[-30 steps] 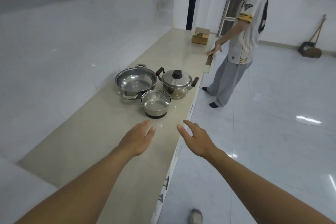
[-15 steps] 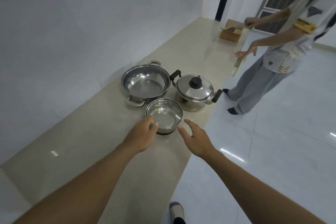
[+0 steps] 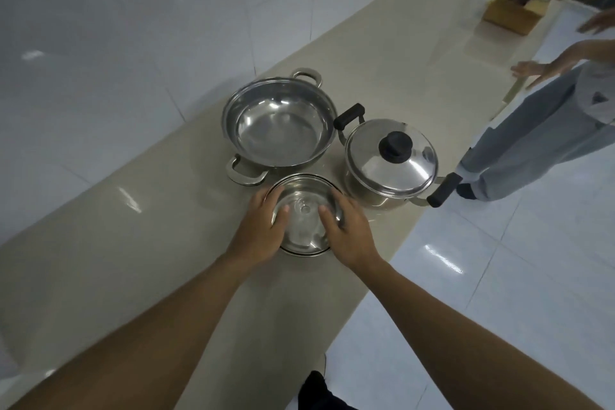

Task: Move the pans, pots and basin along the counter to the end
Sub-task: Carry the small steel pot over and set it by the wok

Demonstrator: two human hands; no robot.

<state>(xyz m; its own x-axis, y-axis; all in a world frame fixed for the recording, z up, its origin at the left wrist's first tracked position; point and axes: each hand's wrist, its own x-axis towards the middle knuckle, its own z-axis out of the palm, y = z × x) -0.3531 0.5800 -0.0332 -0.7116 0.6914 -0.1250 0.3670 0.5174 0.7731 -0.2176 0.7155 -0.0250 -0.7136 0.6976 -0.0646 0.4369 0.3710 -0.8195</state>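
Basin [image 3: 304,213] sits at the near edge of the cluster on the worktop [image 3: 416,70], dead ahead of the wearer at 12 o'clock, low in view. Both hands are on it: left hand [image 3: 263,230] clasps the rim at the basin's 9 o'clock, right hand [image 3: 347,231] at its 3 o'clock. On each, the thumb is hooked over the rim into the bowl and the fingers curl round the outer wall. Neither hand is nearer, so the hold is even. Cannot tell whether the basin is lifted or resting on the surface. The basin is round, so it has no long axis to mind. The worktop's long run matters instead: it goes from 7 o'clock up to 1 o'clock, ending by a box [image 3: 511,12]. Pan [image 3: 278,130] stands just beyond the basin at 11 o'clock, its near loop handle almost touching the basin rim. Lidded pot [image 3: 391,165] stands at 2 o'clock, close beside. The two block the straight path toward 1 o'clock, and the gap between them looks too tight. Likely the basin must be carried over them. A bystander [image 3: 532,143] stands off the worktop's edge at 3 o'clock, well apart.
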